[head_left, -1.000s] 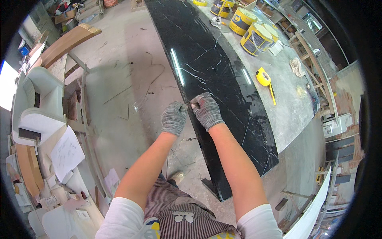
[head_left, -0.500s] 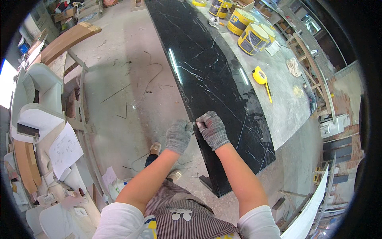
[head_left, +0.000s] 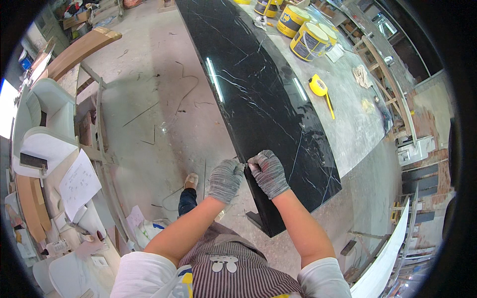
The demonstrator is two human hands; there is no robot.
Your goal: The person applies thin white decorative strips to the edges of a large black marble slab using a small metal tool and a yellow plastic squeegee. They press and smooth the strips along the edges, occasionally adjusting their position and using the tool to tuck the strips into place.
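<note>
A long black stone slab (head_left: 263, 107) with white veins and a polished face runs away from me, its left edge turned down. At that edge my two gloved hands meet, knuckles close together. My left hand (head_left: 225, 180), in a grey knitted glove, is closed just outside the edge. My right hand (head_left: 269, 174) is gloved too and rests closed on the slab's rim. Between the fingertips is something small that I cannot make out.
Yellow paint-style buckets (head_left: 309, 41) and a yellow tape measure (head_left: 318, 85) stand on the grey worktable (head_left: 343, 134) beyond the slab. On the left bench lie a written-on paper sheet (head_left: 79, 184) and curved white pieces (head_left: 52, 107). A thin cord (head_left: 191, 87) lies on the floor.
Both hands have moved a little nearer to me along the slab's left edge, still closed and close together. The view has shifted slightly, and one foot stands differently.
</note>
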